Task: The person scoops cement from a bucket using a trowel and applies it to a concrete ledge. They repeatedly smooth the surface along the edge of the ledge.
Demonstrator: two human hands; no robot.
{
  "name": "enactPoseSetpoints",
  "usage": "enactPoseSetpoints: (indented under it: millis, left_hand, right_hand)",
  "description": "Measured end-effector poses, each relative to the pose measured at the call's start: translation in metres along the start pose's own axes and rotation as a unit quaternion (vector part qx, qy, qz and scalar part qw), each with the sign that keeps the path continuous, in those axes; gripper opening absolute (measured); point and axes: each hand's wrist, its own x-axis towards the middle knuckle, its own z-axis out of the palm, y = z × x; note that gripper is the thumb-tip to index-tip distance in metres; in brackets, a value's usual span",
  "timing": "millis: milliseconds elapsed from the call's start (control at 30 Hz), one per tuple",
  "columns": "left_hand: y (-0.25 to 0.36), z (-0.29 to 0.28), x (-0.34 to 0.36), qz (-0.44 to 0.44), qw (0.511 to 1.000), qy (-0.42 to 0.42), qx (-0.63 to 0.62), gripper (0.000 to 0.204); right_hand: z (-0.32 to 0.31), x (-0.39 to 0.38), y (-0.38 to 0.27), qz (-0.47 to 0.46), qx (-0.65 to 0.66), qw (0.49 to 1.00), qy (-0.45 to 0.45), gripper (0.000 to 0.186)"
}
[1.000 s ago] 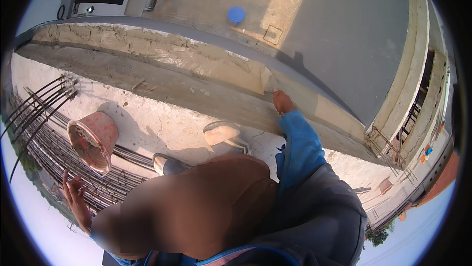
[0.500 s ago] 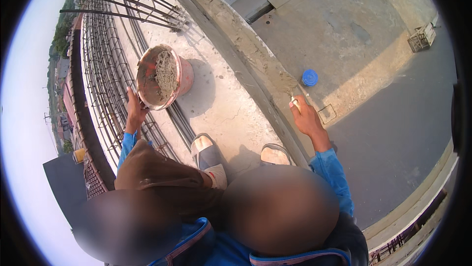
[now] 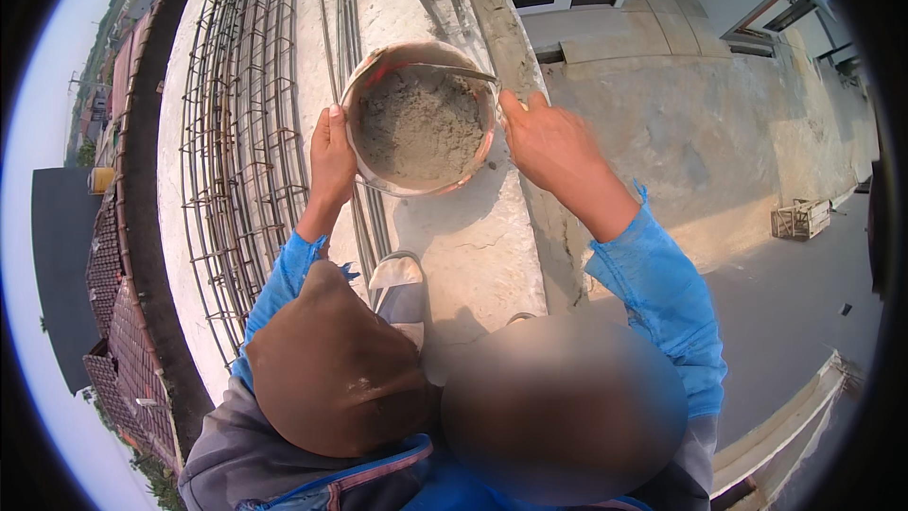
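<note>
Reaching forward from the lower edge, both forearms in blue sleeves stretch out toward a round bucket (image 3: pixel 420 119) of grey mortar that sits on a pale concrete ledge (image 3: pixel 473 256). The left hand (image 3: pixel 332 156) is raised with its fingers pointing up and away, the palm pressed flat against the bucket's left wall and the thumb lying along the rim; it cups the side rather than closing around anything. The right hand (image 3: pixel 551 140) comes in from the other side, wrist bent inward, fingers extended toward the bucket's right rim with the fingertips at or just touching its edge; whether they actually grip the rim cannot be told. A thin metal handle (image 3: pixel 445 69) arcs across the top of the bucket above the mortar. Just to the left of the bucket lies a long mesh of steel reinforcing bars (image 3: pixel 241 142) running along the ledge. Below the bucket, near the person's body, the toe of a shoe (image 3: pixel 402 284) rests on the concrete.
</note>
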Motion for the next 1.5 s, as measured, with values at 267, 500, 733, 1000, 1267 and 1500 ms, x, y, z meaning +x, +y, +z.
enactPoseSetpoints:
  millis: [267, 500, 733, 1000, 1267, 1500]
  left_hand:
    - [0.011, 0.024, 0.009, 0.024, 0.999, -0.014, 0.020, 0.043]
    - [0.016, 0.030, 0.012, 0.001, 0.999, -0.037, -0.040, 0.045]
    - [0.016, 0.038, -0.006, 0.030, 1.000, -0.001, -0.004, 0.044]
    - [0.010, 0.042, -0.010, 0.024, 0.996, -0.027, -0.079, 0.039]
    - [-0.026, -0.032, 0.040, -0.099, 0.991, 0.020, -0.085, 0.042]
    - [-0.122, -0.116, 0.095, -0.184, 0.981, -0.009, -0.065, 0.045]
  right_hand:
    - [0.040, -0.057, -0.059, 0.015, 0.032, 0.996, -0.077, 0.048]
    - [0.032, -0.044, -0.052, 0.060, 0.173, 0.976, -0.121, 0.037]
    - [0.043, -0.044, -0.076, 0.102, 0.348, 0.902, -0.235, 0.037]
    - [0.033, -0.029, -0.054, 0.189, 0.629, 0.676, -0.334, 0.034]
    - [0.046, -0.180, 0.031, 0.262, 0.758, 0.553, -0.224, 0.037]
    - [0.099, -0.383, 0.097, 0.536, 0.654, 0.533, 0.022, 0.033]
